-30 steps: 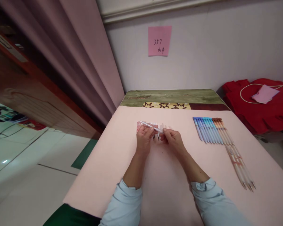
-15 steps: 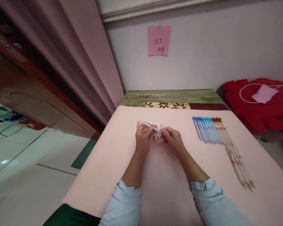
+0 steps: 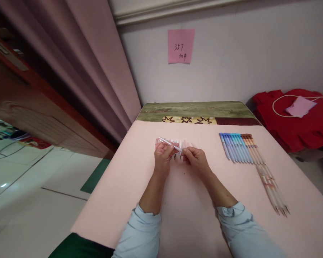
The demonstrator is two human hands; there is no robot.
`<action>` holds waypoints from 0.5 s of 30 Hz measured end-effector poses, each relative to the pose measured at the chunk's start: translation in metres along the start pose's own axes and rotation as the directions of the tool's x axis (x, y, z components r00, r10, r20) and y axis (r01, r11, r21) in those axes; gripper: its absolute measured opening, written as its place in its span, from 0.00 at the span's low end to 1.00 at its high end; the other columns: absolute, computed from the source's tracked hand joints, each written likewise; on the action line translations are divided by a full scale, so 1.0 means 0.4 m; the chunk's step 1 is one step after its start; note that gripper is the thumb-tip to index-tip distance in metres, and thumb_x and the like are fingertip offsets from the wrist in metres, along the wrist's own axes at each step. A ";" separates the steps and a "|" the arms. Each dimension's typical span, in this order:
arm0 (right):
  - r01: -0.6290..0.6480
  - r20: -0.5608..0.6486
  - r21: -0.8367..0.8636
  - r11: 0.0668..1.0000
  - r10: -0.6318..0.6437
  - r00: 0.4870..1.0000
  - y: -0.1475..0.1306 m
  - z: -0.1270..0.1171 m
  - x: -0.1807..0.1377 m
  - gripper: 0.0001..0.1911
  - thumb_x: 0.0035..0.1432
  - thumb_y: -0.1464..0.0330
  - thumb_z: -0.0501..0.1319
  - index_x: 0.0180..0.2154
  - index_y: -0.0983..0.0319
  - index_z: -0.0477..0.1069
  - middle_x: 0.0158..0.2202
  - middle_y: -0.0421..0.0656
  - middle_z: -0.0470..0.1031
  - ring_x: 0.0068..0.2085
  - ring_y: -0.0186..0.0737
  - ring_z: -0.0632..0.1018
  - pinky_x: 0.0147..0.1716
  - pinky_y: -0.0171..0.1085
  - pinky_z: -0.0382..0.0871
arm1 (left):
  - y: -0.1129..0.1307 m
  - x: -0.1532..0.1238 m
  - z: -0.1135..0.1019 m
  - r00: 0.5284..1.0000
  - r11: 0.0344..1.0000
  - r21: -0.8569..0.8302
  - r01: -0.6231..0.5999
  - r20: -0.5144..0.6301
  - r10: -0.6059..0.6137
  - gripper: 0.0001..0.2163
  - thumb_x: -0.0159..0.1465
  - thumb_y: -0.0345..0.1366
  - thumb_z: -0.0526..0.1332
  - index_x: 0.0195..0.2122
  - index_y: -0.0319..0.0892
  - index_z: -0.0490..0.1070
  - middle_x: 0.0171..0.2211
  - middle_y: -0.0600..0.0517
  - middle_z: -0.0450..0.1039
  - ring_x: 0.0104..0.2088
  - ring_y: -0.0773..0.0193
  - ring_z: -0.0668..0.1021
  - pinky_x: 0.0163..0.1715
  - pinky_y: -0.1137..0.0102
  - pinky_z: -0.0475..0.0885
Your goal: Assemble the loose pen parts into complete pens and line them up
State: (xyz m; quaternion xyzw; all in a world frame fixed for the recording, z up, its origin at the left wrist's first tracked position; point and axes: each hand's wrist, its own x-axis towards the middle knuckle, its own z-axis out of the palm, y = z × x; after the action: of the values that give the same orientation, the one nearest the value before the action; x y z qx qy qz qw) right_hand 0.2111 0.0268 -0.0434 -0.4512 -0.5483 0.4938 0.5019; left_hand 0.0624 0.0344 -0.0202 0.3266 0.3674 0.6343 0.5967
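A pale, whitish pen [image 3: 167, 141] slants between my two hands above the table. My left hand [image 3: 163, 156] is closed around its middle, with thumb and fingers pinching it. The fingertips of my right hand [image 3: 196, 157] are pinched on the pen's lower right end. Behind and beneath my hands lie several slim pen parts [image 3: 174, 156] with dark tips, partly hidden by my fingers. Some pinkish-clear pieces [image 3: 187, 143] show beside them.
To the right, a row of blue pens [image 3: 235, 148] adjoins several brown-topped pens [image 3: 253, 147]. Nearer me lie several clear pens with orange marks [image 3: 271, 190]. A pink cloth [image 3: 118, 200] covers the table. Red fabric [image 3: 285, 125] sits beyond its right edge.
My right fingers have closed in slightly on the pen's end, where a whitish, filmy piece showed before. The pen stays in nearly the same place.
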 end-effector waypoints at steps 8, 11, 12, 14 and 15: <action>0.013 -0.068 0.064 0.998 -0.008 0.998 0.005 0.009 0.008 0.19 0.47 0.54 0.72 0.35 0.60 0.74 0.24 0.38 0.73 0.23 0.32 0.71 0.23 0.32 0.66 | -0.003 0.006 -0.004 0.999 0.999 -0.033 -0.005 -0.037 0.004 0.14 0.53 0.36 0.72 0.35 0.38 0.70 0.33 0.48 0.79 0.31 0.65 0.80 0.39 0.68 0.74; 0.016 -0.062 0.039 0.999 -0.014 0.998 0.007 0.008 0.009 0.18 0.48 0.54 0.71 0.31 0.61 0.73 0.23 0.38 0.72 0.22 0.32 0.70 0.22 0.31 0.65 | -0.004 0.007 -0.005 1.000 1.000 -0.007 -0.005 -0.023 0.005 0.14 0.53 0.36 0.72 0.36 0.38 0.70 0.32 0.49 0.79 0.31 0.65 0.80 0.39 0.69 0.74; 0.008 -0.054 0.034 0.999 -0.007 0.999 0.008 0.008 0.009 0.18 0.49 0.54 0.70 0.31 0.61 0.73 0.22 0.38 0.72 0.22 0.32 0.70 0.22 0.31 0.65 | -0.004 0.007 -0.005 1.000 1.000 0.003 -0.004 -0.019 0.004 0.14 0.53 0.36 0.72 0.36 0.38 0.70 0.32 0.49 0.79 0.31 0.66 0.80 0.39 0.69 0.74; -0.009 -0.031 0.023 1.000 0.010 0.999 0.011 0.006 0.008 0.18 0.52 0.53 0.69 0.31 0.61 0.74 0.22 0.38 0.72 0.21 0.33 0.71 0.21 0.32 0.65 | -0.003 0.006 -0.005 1.000 1.000 0.015 -0.004 -0.015 0.005 0.14 0.53 0.36 0.71 0.36 0.39 0.70 0.32 0.49 0.79 0.31 0.66 0.79 0.39 0.69 0.74; -0.012 -0.019 0.013 1.000 0.012 1.000 0.012 0.006 0.007 0.17 0.53 0.53 0.68 0.31 0.61 0.74 0.21 0.38 0.72 0.21 0.33 0.71 0.21 0.32 0.66 | -0.003 0.005 -0.004 1.000 1.000 0.020 -0.007 -0.015 0.007 0.14 0.53 0.36 0.71 0.36 0.39 0.70 0.32 0.49 0.79 0.30 0.66 0.79 0.38 0.69 0.74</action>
State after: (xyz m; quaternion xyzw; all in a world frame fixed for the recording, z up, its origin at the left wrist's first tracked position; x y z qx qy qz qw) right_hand 0.2086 0.0299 -0.0479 -0.4561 -0.5376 0.4958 0.5070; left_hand 0.0614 0.0362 -0.0220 0.3289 0.3773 0.6351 0.5883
